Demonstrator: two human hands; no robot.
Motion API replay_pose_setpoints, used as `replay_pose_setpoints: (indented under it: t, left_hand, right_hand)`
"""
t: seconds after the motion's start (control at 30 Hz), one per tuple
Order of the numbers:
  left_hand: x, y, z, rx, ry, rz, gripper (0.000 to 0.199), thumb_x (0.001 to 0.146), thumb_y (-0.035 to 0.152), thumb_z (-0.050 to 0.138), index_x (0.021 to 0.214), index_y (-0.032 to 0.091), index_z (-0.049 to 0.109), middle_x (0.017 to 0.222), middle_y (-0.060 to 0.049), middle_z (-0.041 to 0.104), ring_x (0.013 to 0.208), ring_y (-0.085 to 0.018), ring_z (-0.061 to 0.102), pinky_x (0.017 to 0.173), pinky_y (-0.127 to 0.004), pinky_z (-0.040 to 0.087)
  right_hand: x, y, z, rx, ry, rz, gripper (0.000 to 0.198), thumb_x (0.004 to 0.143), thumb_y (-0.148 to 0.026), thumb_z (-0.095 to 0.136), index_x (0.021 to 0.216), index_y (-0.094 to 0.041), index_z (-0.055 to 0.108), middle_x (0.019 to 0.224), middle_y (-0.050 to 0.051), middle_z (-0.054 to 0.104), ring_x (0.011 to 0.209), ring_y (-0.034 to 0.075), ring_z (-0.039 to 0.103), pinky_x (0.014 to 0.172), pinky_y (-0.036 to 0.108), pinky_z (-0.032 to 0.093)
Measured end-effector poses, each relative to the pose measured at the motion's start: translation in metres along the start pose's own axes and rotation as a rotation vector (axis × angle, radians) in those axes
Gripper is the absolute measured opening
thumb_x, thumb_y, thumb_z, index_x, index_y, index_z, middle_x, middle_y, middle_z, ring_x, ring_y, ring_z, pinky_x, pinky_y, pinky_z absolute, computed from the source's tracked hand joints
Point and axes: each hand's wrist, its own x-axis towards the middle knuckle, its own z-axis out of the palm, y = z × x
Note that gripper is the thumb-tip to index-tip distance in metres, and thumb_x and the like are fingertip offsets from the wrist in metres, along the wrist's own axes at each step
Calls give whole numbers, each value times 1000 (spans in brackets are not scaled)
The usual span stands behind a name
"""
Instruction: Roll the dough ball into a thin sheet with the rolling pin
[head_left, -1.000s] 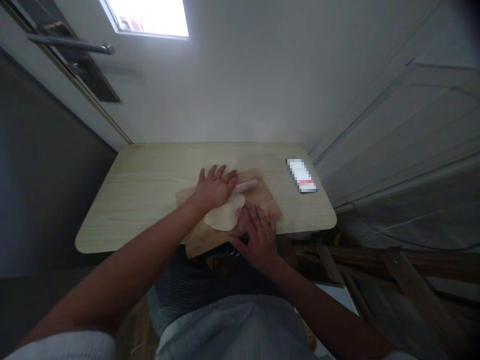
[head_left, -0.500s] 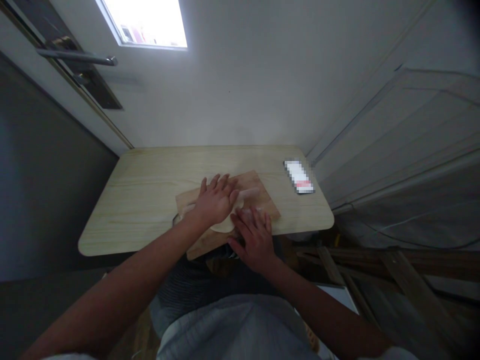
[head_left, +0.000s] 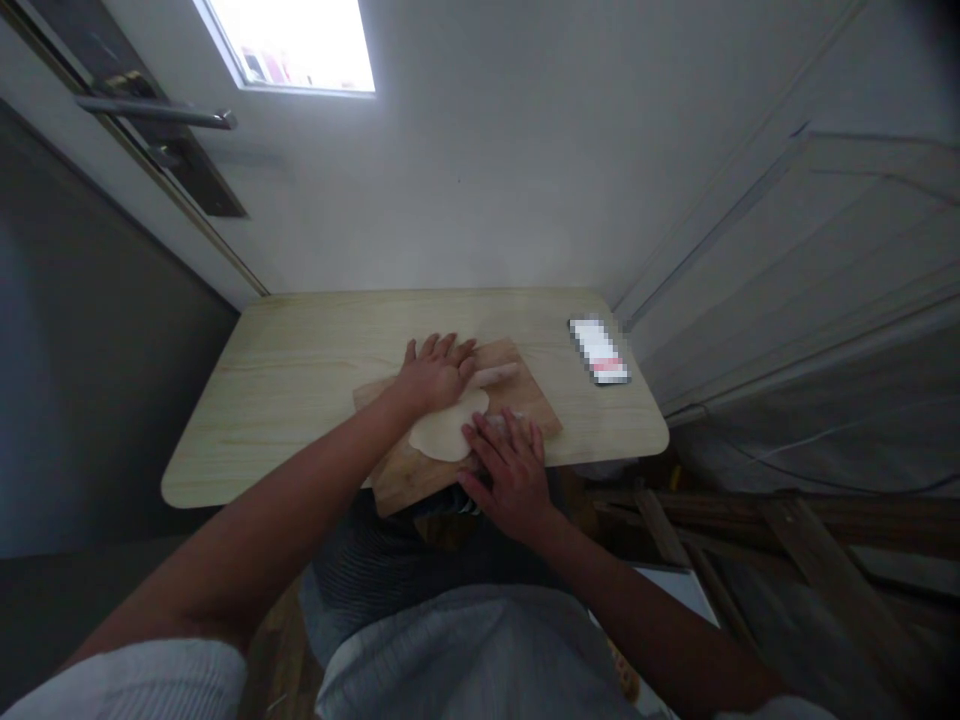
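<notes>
Pale table [head_left: 300, 345] before a white door [head_left: 480, 190] bears board [head_left: 420, 482] and dough [head_left: 441, 434].

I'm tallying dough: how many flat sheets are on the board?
1: the pale, flat dough sheet lies on the brown, rectangular wooden board, between the left hand and right hand. Either hand could hide more.

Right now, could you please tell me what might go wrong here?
The wooden board juts past the near edge of the table, so pressing there might tip it. The right hand, at the edge of the dough, might tear it if the rolling pin under the left hand drags it.
</notes>
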Motion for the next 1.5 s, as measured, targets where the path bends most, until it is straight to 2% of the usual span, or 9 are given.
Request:
replay_pose_setpoints:
  t: [0.17,0.4,0.5,0.87,1.07,1.13,1.23,1.4,1.5]
  left_hand:
    - [-36,18,0,22,69,80,63,104,51,11,157,27,32,166,-7,30,153,-32,23,121,-60,16]
    - [18,-6,3,-38,-34,-17,62,102,55,18,158,33,31,167,-8,27,152,-37,23,116,-68,20]
    - [26,-12,5,-46,-31,-9,61,102,55,18,158,33,29,166,-8,28,151,-36,25,116,-67,21]
    - [-49,22,4,20,98,-18,63,103,55,12,157,29,34,163,-7,35,150,-30,29,119,-57,24]
    - [-17,0,4,10,52,-75,61,102,56,15,155,33,36,163,-8,34,148,-33,31,115,-63,27]
    - [-4,-9,3,-20,44,-120,61,102,56,15,153,31,39,162,-10,37,147,-33,33,113,-64,27]
    - [4,-14,0,-28,165,-95,58,103,52,20,146,27,50,154,-11,47,141,-30,40,114,-59,29]
    - [-6,-15,-13,-100,296,-115,55,104,47,24,120,19,69,125,-10,68,117,-23,58,104,-39,41]
    - [-22,-18,-18,-134,330,-123,53,102,49,29,110,20,73,113,-9,73,110,-24,60,99,-38,44]
  right_hand:
    - [0,1,1,-11,5,-10,59,97,-56,50,150,-32,43,158,0,43,152,33,23,121,60,13]
    - [-1,1,3,-25,21,-7,59,96,-54,52,150,-33,44,156,1,46,152,33,24,121,61,13]
    - [-1,0,3,-18,28,-6,57,96,-53,52,149,-32,45,156,1,47,152,32,24,121,60,13]
    - [-1,0,1,-8,35,-12,60,95,-53,53,150,-32,44,157,3,46,151,33,26,120,60,15]
    - [-1,1,2,-1,31,-24,58,96,-52,52,150,-31,45,157,2,45,150,33,27,120,60,16]
    - [-1,1,2,0,33,-18,59,96,-51,52,150,-31,44,157,2,45,150,34,27,120,60,16]
    - [-1,-1,1,4,42,-16,59,95,-51,53,150,-31,43,156,3,46,149,33,28,120,61,16]
    - [0,-4,-4,24,60,-11,58,94,-50,56,148,-29,47,154,4,49,149,32,30,120,60,15]
    - [4,-5,-8,43,65,14,66,92,-51,58,150,-23,44,154,9,49,148,32,33,121,58,16]
